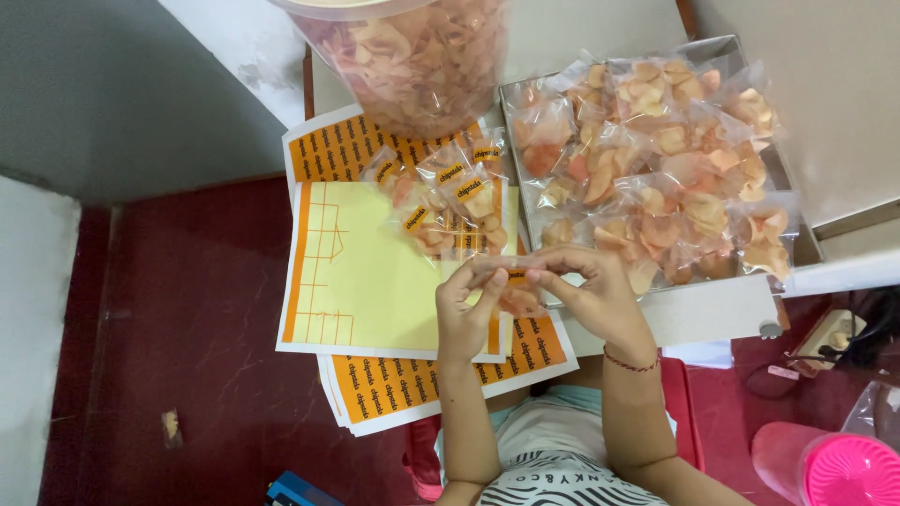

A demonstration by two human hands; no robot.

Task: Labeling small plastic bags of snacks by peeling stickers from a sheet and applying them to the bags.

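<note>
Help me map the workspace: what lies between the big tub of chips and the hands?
In the head view, a cluster of small labelled chip packets lies on the yellow sticker sheet, between the tub and both hands.

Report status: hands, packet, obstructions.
Left hand and right hand pinch one small chip packet. Labelled packets lie just beyond. Nothing in the way.

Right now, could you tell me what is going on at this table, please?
A person holds a small clear packet of chips between the left hand and right hand, above orange label sheets. Labelled packets lie just beyond the hands. A metal tray to the right is heaped with unlabelled packets, and a big tub of chips stands behind.
</note>
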